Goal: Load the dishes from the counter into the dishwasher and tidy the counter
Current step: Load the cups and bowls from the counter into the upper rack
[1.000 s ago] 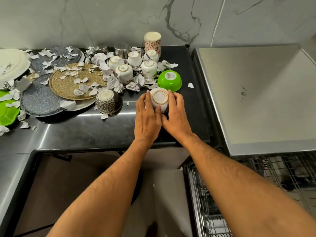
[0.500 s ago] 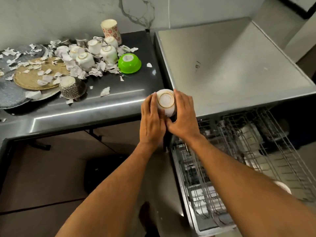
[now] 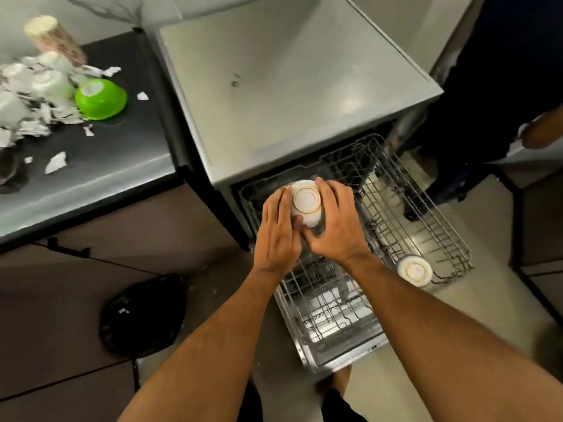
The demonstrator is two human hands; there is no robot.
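Observation:
An upside-down white bowl with a gold ring [image 3: 306, 204] is held between both my hands over the back left of the pulled-out dishwasher rack [image 3: 426, 226]. My left hand [image 3: 278, 231] cups its left side and my right hand [image 3: 333, 222] wraps its right side. A second white gold-ringed bowl [image 3: 415, 271] sits upside down at the rack's front right corner. On the dark counter [image 3: 122, 153] at the left remain a green bowl [image 3: 102, 99], white cups [image 3: 53, 83], a patterned tumbler [image 3: 51, 38] and torn paper scraps [image 3: 56, 162].
The dishwasher's grey top [image 3: 289, 80] lies beside the counter. A lower rack [image 3: 329, 318] shows under the upper one. A black bag [image 3: 143, 312] lies on the floor under the counter. Another person [image 3: 502, 86] stands at the right, beside the rack.
Both hands lifted the white bowl off the counter and carried it right and down, from the counter edge to above the dishwasher rack. The view swung right with them.

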